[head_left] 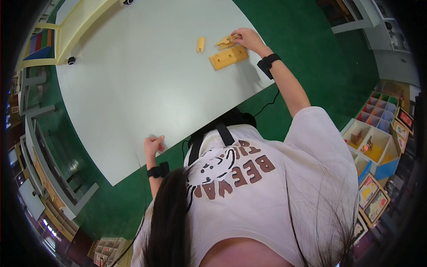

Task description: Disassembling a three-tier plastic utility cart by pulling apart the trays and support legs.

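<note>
Head view: yellow notched wooden piece [226, 41] between pinched fingertips of right hand [248, 39], likely for steadiness; left hand [154, 144] half-open, empty.

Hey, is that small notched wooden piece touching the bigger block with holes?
Apart: the head view plainly shows white tabletop between the small notched piece and the bigger block.

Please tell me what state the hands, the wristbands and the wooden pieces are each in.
Right hand: fingers closed on the notched wooden piece
Notched wooden piece: partly covered by the fingers
Left hand: loosely curled, nothing visible in it
Holed wooden block: resting on the table
Small wooden piece: lying apart, untouched
Right wristband: worn
Left wristband: worn
</note>
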`<control>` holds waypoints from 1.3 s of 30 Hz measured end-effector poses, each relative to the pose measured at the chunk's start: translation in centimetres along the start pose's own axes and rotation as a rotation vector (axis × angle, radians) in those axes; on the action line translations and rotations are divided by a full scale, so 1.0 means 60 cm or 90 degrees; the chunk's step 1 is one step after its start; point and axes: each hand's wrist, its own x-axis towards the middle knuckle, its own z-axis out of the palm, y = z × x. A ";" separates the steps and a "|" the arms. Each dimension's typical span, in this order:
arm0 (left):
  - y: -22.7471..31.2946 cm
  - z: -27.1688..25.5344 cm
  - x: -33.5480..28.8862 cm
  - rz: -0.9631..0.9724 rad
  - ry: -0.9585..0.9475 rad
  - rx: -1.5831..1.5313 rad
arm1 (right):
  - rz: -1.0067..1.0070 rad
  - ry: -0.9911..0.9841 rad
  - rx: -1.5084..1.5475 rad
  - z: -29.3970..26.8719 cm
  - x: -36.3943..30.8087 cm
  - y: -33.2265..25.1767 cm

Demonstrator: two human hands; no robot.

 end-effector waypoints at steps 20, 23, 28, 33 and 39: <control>-0.013 0.029 -0.018 0.089 0.134 0.125 | -0.137 0.078 -0.060 -0.002 -0.028 0.015; -0.011 0.032 -0.016 0.075 0.152 0.125 | -0.051 0.020 0.023 0.003 -0.037 0.020; -0.006 0.033 -0.017 0.072 0.161 0.124 | -0.029 0.036 0.129 0.022 -0.044 0.052; -0.026 0.034 -0.011 0.085 0.175 0.101 | -0.014 0.118 0.041 0.027 -0.042 0.051; -0.020 0.042 -0.017 0.094 0.203 0.131 | 0.020 0.089 0.090 0.040 -0.002 0.059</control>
